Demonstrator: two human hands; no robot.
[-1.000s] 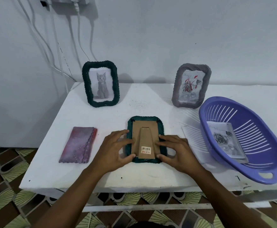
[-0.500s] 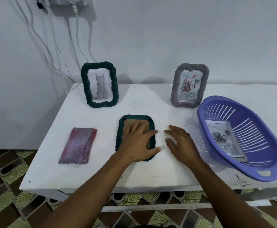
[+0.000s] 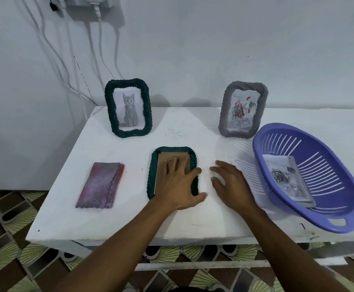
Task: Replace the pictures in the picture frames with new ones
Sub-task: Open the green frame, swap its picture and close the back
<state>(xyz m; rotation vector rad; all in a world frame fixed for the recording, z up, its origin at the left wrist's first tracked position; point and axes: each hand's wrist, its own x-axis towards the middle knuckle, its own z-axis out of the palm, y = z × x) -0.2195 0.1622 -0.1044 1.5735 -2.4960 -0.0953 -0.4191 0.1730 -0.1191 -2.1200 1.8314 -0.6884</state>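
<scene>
the only writing i can find is a line of thin script at the top of the rose picture (image 3: 285,180) in the purple basket (image 3: 329,165), and the same on the picture inside the grey frame (image 3: 224,110). both are too small and soft to read.

one second ago both my hands held the sides of the green frame (image 3: 151,175) lying face down, and the cardboard stand with a small barcode sticker was showing. now my left hand (image 3: 178,184) lies flat on the cardboard back (image 3: 162,165), fingers straight and a little spread, holding nothing, and it covers the stand and the sticker. my right hand (image 3: 230,182) has left the frame. it is just beside it over the white table (image 3: 119,218), fingers loose and spread, empty. i cannot tell if it touches the table.

this frame is in the middle of the table, near the front edge. its picture side is hidden. the green frame with the cat (image 3: 147,106) and the grey one stand upright at the back. a reddish frame (image 3: 100,185) lies flat at the left; i cannot make out which side is up. the basket's right rim is blurred.
</scene>
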